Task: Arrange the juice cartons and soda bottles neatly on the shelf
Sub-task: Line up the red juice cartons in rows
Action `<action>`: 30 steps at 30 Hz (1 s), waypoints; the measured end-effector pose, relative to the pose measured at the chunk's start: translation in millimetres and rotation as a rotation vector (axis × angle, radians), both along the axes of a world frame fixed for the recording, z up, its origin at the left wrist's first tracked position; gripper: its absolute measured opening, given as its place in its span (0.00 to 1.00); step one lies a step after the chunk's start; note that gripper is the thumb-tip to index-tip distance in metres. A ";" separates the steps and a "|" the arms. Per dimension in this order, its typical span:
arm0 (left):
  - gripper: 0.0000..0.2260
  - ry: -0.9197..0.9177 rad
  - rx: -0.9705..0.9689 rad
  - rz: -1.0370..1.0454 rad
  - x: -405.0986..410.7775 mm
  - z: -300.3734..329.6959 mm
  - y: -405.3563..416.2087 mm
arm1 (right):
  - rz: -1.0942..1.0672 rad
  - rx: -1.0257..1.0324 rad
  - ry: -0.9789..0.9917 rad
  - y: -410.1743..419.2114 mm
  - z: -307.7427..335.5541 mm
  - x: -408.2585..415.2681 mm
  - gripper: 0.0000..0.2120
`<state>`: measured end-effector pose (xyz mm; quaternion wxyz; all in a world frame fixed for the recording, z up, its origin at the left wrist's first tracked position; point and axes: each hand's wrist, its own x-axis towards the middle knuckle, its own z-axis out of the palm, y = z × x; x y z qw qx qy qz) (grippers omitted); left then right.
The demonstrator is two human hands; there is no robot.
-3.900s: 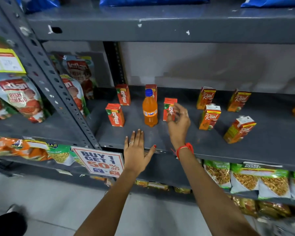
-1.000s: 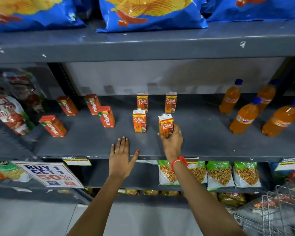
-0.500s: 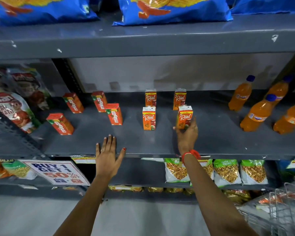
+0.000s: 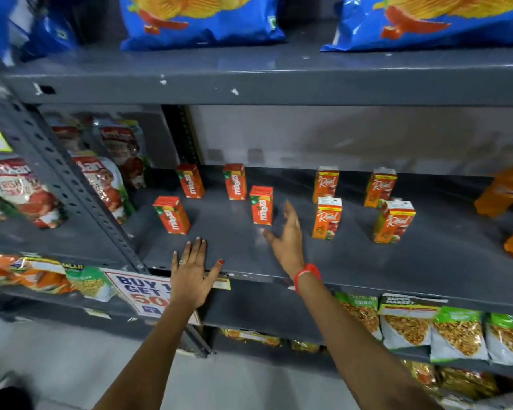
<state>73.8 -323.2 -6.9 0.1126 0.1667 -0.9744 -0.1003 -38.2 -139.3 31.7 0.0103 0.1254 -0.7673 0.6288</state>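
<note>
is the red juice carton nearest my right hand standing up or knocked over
Upright. The red carton stands on its base on the shelf, top face up, beside the open right hand, which isn't gripping it.

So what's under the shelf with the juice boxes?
Under the juice shelf sit green-topped snack packets, and darker packets further back in shadow. The right arm covers part of that row, so what's behind it can't be seen.

right hand (image 4: 286, 235) | off Real carton (image 4: 393, 221), grip released | now beside Maaza carton (image 4: 261, 205)
</note>
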 end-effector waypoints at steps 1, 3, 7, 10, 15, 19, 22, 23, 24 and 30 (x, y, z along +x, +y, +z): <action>0.37 0.006 0.002 -0.007 0.3 -0.6 -1.0 | 0.004 -0.029 -0.049 -7.3 2.0 -8.8 0.40; 0.36 0.016 -0.001 -0.008 0.7 -2.1 -1.5 | 0.017 -0.079 -0.125 -19.2 4.9 -22.5 0.40; 0.40 0.046 0.004 -0.031 1.2 -5.3 -3.0 | -0.012 -0.109 -0.165 -30.8 3.8 -33.8 0.25; 0.39 0.057 0.025 -0.035 1.3 -7.5 -3.9 | 0.024 -0.104 -0.162 -38.7 7.2 -29.2 0.21; 0.33 0.084 0.030 -0.035 1.7 -10.4 -4.3 | 0.122 -0.089 -0.180 -61.8 8.9 -9.8 0.22; 0.33 0.098 0.037 -0.036 1.1 -11.4 -4.2 | 0.145 -0.083 -0.189 -70.3 5.5 1.4 0.24; 0.34 0.124 0.086 -0.040 0.0 -5.0 -0.8 | 0.142 -0.097 -0.206 -68.5 6.4 8.6 0.28; 0.34 0.142 0.125 -0.055 -0.8 0.0 0.6 | 0.137 -0.103 -0.219 -66.9 6.6 12.7 0.30; 0.33 0.172 0.197 -0.078 -4.4 3.3 1.2 | 0.124 -0.105 -0.226 -65.9 4.7 16.7 0.32; 0.18 0.286 1.244 -0.127 -41.0 42.2 26.1 | 0.049 0.057 -0.112 -68.9 -12.5 40.7 0.31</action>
